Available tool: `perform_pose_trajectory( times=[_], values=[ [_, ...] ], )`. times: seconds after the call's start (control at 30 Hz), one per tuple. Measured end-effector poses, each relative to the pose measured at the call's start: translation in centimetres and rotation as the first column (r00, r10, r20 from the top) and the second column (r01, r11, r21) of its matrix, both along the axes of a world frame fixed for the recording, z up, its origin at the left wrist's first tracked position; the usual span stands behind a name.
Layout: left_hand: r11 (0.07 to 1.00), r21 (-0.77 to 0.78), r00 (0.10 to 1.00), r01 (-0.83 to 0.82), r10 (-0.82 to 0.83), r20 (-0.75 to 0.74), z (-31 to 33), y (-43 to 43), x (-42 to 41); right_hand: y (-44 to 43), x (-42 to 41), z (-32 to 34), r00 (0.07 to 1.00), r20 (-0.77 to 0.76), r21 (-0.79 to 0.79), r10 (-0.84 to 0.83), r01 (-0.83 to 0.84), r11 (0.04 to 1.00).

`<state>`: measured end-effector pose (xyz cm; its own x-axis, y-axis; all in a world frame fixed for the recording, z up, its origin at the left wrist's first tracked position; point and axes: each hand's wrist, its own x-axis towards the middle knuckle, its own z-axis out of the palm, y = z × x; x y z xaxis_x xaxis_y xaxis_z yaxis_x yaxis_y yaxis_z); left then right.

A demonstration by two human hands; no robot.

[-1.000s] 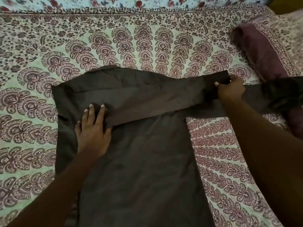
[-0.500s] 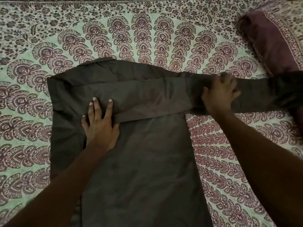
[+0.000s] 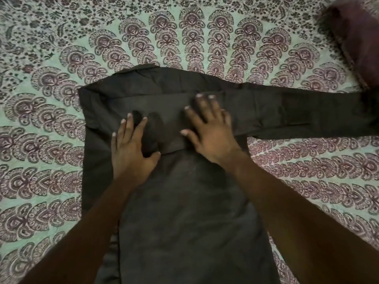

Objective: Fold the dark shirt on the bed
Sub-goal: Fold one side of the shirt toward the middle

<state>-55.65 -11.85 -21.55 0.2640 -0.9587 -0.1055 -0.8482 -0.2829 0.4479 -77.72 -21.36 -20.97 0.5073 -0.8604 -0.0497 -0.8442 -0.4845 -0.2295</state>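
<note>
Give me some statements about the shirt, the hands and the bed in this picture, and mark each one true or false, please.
1. Both hands lie flat on the dark shirt. True: left hand, right hand.
2. One sleeve stretches toward the right. True.
3. The bedsheet is plain white. False: it is pale green with a maroon pattern.
4. The right hand grips the end of the sleeve. False: it presses, open, near the shirt's middle.
5. A maroon pillow lies at the upper right. True.

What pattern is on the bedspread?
Maroon paisley-like fan motifs on pale green bedspread, head view.
</note>
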Motion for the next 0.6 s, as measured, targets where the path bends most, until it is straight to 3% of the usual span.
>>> perform_pose_trajectory(
  times=[0.07,0.1,0.17,0.27,0.33,0.37,0.43,0.47,0.5,0.6],
  values=[
    [0.989,-0.073,0.99,-0.129,0.133,0.051,0.0,2.4,0.9,1.3,2.2,-0.5,0.957,-0.013,0.029,0.291,-0.291,0.956],
    [0.981,-0.069,0.981,-0.181,0.184,0.054,-0.3,3.8,1.4,1.8,3.0,-0.8,0.949,-0.02,0.076,0.314,-0.311,0.947],
    [0.983,-0.018,0.981,-0.183,0.184,0.057,-1.3,6.8,2.1,2.5,4.0,-1.0,0.994,0.001,0.111,0.113,-0.112,0.987],
    [0.998,0.032,0.989,-0.056,0.051,0.139,-2.2,11.7,2.7,3.4,7.0,-0.8,0.982,-0.008,0.153,-0.189,0.188,0.97],
    [0.999,0.042,0.983,-0.033,0.025,0.183,-1.9,14.6,2.0,4.4,10.0,-0.3,0.998,0.021,0.075,-0.053,0.051,0.996],
    [0.998,0.047,0.981,-0.04,0.031,0.189,-1.8,16.2,1.6,5.1,11.7,-0.2,0.99,0.031,0.024,0.139,-0.14,0.99],
    [0.997,0.053,0.984,-0.048,0.038,0.175,-1.8,19.4,0.5,6.0,14.4,-0.8,0.848,-0.031,-0.022,0.529,-0.53,0.848],
    [0.998,0.054,0.985,-0.043,0.033,0.168,-1.8,20.6,-0.3,6.0,14.9,-1.1,0.785,-0.078,0.006,0.615,-0.616,0.788],
    [0.997,0.066,0.985,-0.05,0.038,0.169,-2.0,22.0,-1.0,5.9,15.4,-1.4,0.771,-0.109,0.036,0.628,-0.628,0.777],
    [0.995,0.081,0.993,-0.05,0.041,0.112,-2.5,26.1,-2.8,5.8,16.7,-1.3,0.9,-0.157,0.085,0.408,-0.399,0.913]
  ],
)
